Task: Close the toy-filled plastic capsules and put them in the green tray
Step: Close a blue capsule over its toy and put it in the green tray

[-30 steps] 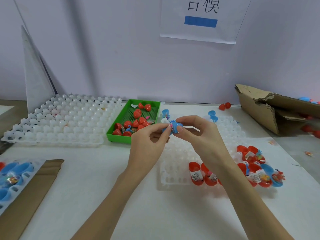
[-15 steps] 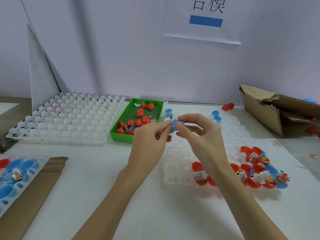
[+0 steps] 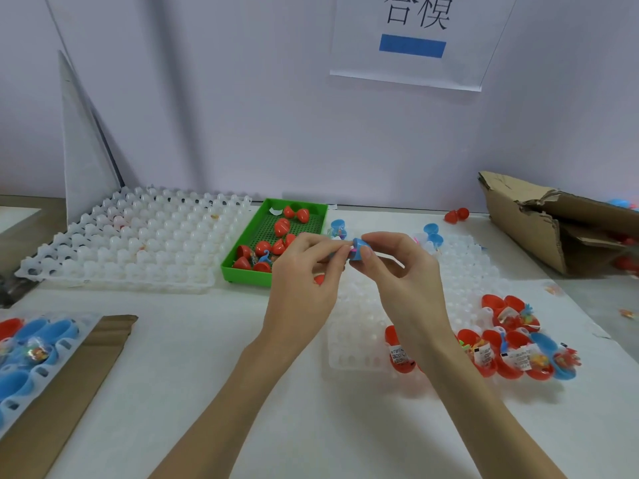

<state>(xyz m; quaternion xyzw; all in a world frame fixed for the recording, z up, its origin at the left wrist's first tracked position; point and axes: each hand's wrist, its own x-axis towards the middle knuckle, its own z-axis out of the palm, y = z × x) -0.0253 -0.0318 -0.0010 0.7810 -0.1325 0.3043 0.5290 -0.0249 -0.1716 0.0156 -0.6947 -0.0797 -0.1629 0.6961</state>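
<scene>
A small blue capsule (image 3: pixel 359 251) is pinched between both hands above the table's middle. My left hand (image 3: pixel 304 271) grips its left part and my right hand (image 3: pixel 401 271) holds the right half, with a bit of pink toy showing at the seam. Just behind and to the left sits the green tray (image 3: pixel 242 271), holding several closed red capsules (image 3: pixel 281 227). Open red and blue capsule halves with toys (image 3: pixel 511 350) lie in a heap at the right.
A white moulded holder tray (image 3: pixel 131 243) sits left of the green one; another white holder (image 3: pixel 356 344) lies under my hands. A torn cardboard box (image 3: pixel 539 219) is at the back right. Blue capsule halves in a holder (image 3: pixel 31 347) and cardboard (image 3: pixel 69 392) are at the near left.
Both hands stay together on the blue capsule and have pressed its halves closer; the camera has tilted slightly, so the scene sits a little lower in view.
</scene>
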